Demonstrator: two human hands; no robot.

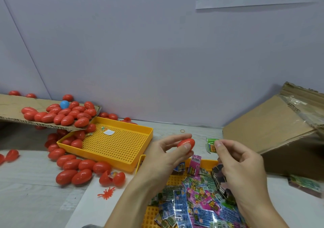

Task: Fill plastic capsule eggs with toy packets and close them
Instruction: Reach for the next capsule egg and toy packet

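While many closed red eggs (57, 115) pile up already, we see left hand (168, 155) gripping a red egg (186, 144), right hand (240, 159) pinching a green packet (211, 145); packet tray (208, 162) looks nearly full.

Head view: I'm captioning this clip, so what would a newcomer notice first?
The two hands at centre: the left hand grips a red plastic capsule egg, while the right hand pinches a green toy packet beside it. Next, the heap of red plastic eggs on a cardboard flap at left.
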